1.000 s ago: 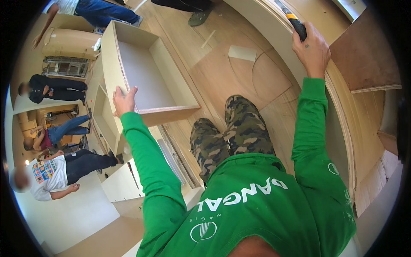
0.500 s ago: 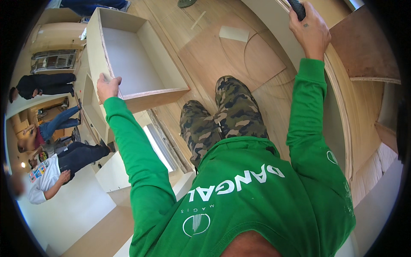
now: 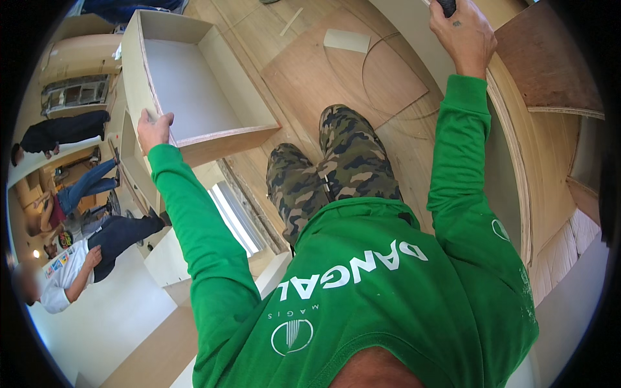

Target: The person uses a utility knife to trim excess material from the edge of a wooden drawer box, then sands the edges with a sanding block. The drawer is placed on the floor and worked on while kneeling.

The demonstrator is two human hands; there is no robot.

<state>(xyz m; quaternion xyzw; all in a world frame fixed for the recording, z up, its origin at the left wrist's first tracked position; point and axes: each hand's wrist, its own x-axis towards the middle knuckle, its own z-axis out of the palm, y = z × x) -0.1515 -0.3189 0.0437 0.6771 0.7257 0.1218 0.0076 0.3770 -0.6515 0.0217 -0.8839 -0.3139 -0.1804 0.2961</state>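
Observation:
My left hand (image 3: pixel 154 132) is closed on the near left corner of an open wooden box (image 3: pixel 223 143), shaped like a drawer, with its thumb over the rim. The box has pale walls and a whitish bottom. At the upper right, my right hand (image 3: pixel 466 35) is wrapped round a black textured handle (image 3: pixel 447 6). The rest of that thing lies beyond the top edge, so its kind cannot be told. Beneath this hand runs the edge of a long pale wooden panel (image 3: pixel 508 123).
A thin brown board (image 3: pixel 304 71) lies on the wooden floor, with a small pale piece (image 3: pixel 347 41) and a thin curved cord or strip (image 3: pixel 363 77) on it. A reddish-brown panel (image 3: pixel 540 61) stands at right. Several people, one in a white shirt (image 3: pixel 57 284), are at far left.
The whole view has shifted slightly, moving the box and both hands a little up and left in the picture. Less of the black handle shows. Both hands keep their grips.

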